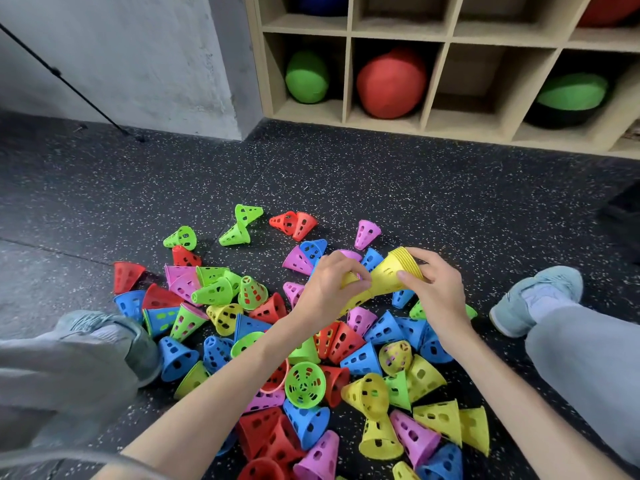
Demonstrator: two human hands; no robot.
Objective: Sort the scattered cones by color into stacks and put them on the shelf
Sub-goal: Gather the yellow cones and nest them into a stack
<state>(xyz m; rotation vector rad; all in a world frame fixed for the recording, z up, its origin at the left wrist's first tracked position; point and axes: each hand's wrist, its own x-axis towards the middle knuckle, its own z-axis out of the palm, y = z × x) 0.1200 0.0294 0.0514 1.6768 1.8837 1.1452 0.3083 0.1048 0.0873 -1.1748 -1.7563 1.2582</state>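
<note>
Both hands hold a nested stack of yellow cones (388, 277) above the heap, its long axis roughly level and slanting: wide rims up and to the right, narrow tips down and to the left. The left hand (330, 284) has its fingers curled round the narrow end; the right hand (438, 284) pinches the wide rim end between thumb and fingers.

Loose perforated cones (304, 358) in red, blue, green, pink and yellow lie scattered on the speckled black floor (346, 174), most tipped on their sides, pointing every way. One green cone (304, 385) shows its open mouth upward.

The wooden cubby shelf (446, 39) stands beyond. Its bottom row holds a green ball (306, 77), a red ball (391, 83), one compartment with nothing visible inside, then a green-and-black ball (568, 98)
</note>
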